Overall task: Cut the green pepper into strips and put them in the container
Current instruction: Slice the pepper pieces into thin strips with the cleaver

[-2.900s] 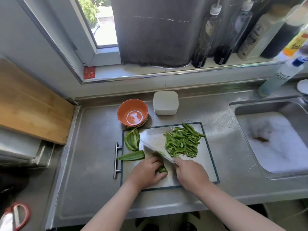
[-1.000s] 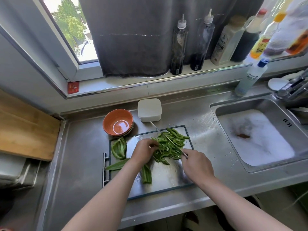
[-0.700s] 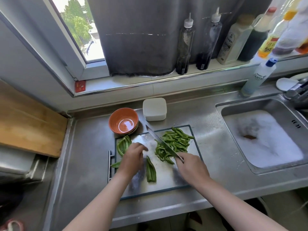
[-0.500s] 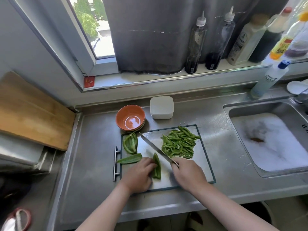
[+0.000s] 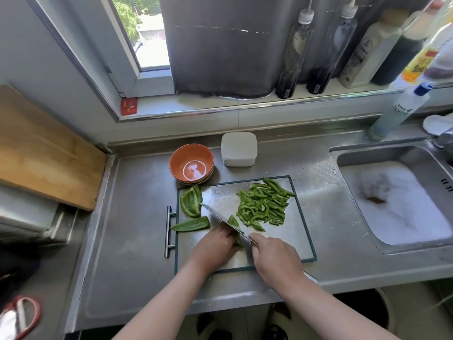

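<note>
1. The step in hand is slicing. The right hand [image 5: 275, 257] is wrapped round the handle of the knife [image 5: 220, 218], whose blade runs up and to the left across the cutting board [image 5: 289, 231]. The left hand [image 5: 214, 244] has its fingers curled down on a pepper piece [image 5: 233, 221] and pins it to the board right beside the blade.
2. The rest of the pepper is also on the board. A pile of strips [image 5: 263, 204] lies on the far right part. Two uncut pieces [image 5: 191, 203] sit at the left edge, the nearer one poking past the rim toward the board's metal handle.
3. Next, I judge, comes a narrow cut through the pinned piece, with the left fingertips tucked back from the edge. The two uncut pieces follow, and only then does anything go into the container.
4. Most of the pinned piece is hidden under the left hand, and the knife handle is buried in the right. I cannot tell whether the blade has reached the board.
5. On the counter [image 5: 137, 217] behind the board are an orange bowl [image 5: 191, 163] and a white lidded box [image 5: 239, 149]. The bowl is possibly the container meant. It looks bare inside apart from glare, and the box is closed.
</note>
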{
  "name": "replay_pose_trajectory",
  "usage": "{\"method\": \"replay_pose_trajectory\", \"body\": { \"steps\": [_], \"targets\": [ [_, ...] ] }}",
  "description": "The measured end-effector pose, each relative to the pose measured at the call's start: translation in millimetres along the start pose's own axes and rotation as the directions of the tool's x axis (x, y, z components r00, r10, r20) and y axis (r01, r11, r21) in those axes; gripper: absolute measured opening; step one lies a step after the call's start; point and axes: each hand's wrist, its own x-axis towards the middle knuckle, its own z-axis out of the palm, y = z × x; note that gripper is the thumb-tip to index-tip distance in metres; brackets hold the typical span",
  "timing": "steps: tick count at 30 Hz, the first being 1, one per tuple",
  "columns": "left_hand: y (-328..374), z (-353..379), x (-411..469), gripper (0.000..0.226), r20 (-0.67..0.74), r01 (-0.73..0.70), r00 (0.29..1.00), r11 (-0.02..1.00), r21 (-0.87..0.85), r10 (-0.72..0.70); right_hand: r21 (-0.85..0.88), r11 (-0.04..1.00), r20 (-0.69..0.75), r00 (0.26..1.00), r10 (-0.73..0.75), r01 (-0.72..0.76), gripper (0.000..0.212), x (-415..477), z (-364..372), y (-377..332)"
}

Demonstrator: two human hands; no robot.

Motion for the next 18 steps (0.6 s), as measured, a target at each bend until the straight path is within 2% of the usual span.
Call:
{"method": "replay_pose_trajectory", "body": {
  "steps": [1, 3, 8, 18],
  "targets": [
    [1.0, -0.7, -0.4, 0.048, 0.006, 0.012, 1.0, 1.0, -0.003, -0.012, -0.018, 1.0, 0.006, 1.0, 0.002, -0.002, 0.03, -0.2, 1.2, 0.5],
    [-1.2, 0.0, -2.8, 0.043, -0.001, 0.008, 1.0, 1.0, -0.023, -0.008, -0.053, 0.998, 0.026, 1.0, 0.013, -0.012, 0.03, 0.1, 2.3, 1.0],
    [-4.9, 3.3, 0.1, 0.042, -0.032, -0.09, 0.996, 0.996, -0.028, 0.089, -0.06, 0.998, 0.038, 0.999, 0.035, -0.033, 0.03, 1.4, 1.7, 1.2],
    [-1.2, 3.1, 6.3, 0.042, -0.049, -0.056, 0.997, 0.995, -0.089, 0.052, -0.08, 0.996, 0.056, 0.998, 0.039, -0.035, 0.027, -3.4, 1.8, 3.7]
  ]
}}
